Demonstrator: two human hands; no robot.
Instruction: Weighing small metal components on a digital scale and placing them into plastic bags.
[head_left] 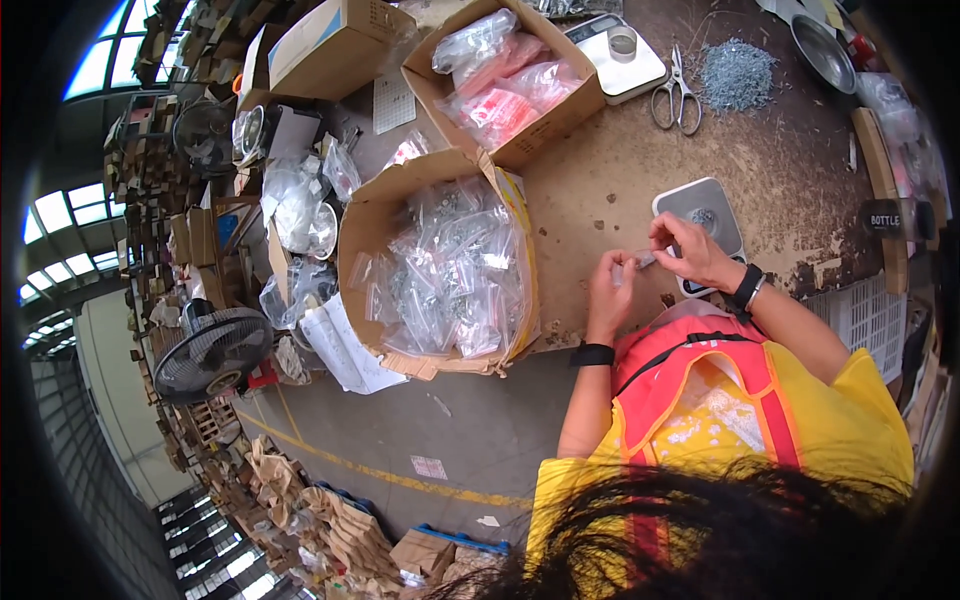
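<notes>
My left hand (610, 295) and my right hand (690, 250) pinch the two ends of a small clear plastic bag (640, 262) between them, just above the near edge of the brown worktable (790, 170). Right behind my right hand stands a small grey scale (712, 205) with a few small metal parts on its platform. Both wrists wear black bands. To the left of my left hand is an open cardboard box (440, 270) filled with several small clear bags of parts.
A second cardboard box (510, 80) of clear and pink bags sits further back, next to a white scale (620, 55), scissors (677, 95), a heap of small metal parts (737, 72) and a metal bowl (822, 50). A black fan (212, 352) stands on the floor at the left.
</notes>
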